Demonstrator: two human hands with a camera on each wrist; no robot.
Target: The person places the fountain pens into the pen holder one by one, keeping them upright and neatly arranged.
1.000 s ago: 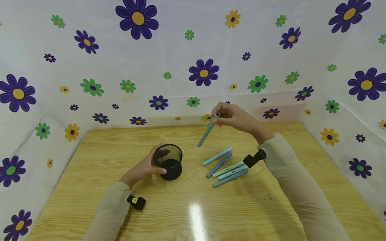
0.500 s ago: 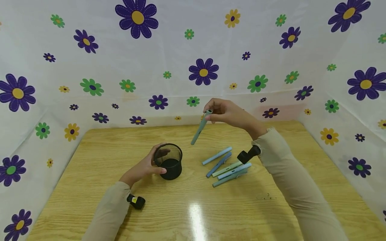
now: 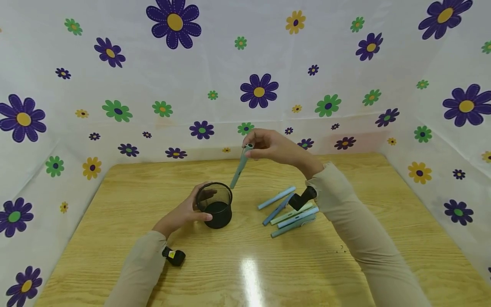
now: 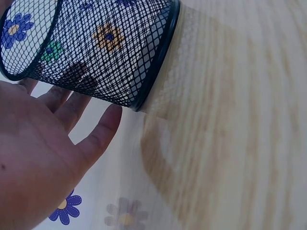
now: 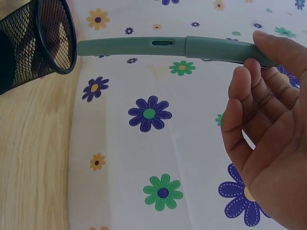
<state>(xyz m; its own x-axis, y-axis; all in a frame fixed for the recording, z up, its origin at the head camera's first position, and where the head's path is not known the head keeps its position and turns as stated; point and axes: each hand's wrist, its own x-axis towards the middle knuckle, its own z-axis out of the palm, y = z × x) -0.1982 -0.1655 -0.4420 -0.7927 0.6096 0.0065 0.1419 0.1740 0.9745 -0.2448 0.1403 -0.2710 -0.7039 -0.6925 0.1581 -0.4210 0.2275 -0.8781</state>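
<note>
A black mesh pen holder (image 3: pixel 221 220) stands upright on the table, and my left hand (image 3: pixel 186 216) holds it with thumb and fingers around its side. In the left wrist view the fingers lie along the mesh wall (image 4: pixel 110 57). My right hand (image 3: pixel 274 148) pinches a grey-green pen (image 3: pixel 239 169) by its cap end between thumb and fingers. The pen slants down to the left, its lower tip just above and right of the holder's rim. In the right wrist view the tip of the pen (image 5: pixel 129 46) is close to the holder's mouth (image 5: pixel 73 57). No pens show inside the holder.
Right of the holder, several capped pens lie on the wooden table (image 3: pixel 215 268): a light blue pen (image 3: pixel 274 199), a darker blue pen (image 3: pixel 274 214), a pale green pen (image 3: pixel 287 215) and others beside them. A flower-printed cloth (image 3: pixel 215 72) surrounds the table's back and sides.
My right hand has carried the grey-green pen leftward from above the loose pens to beside the holder's rim. The left hand and the holder have stayed in place.
</note>
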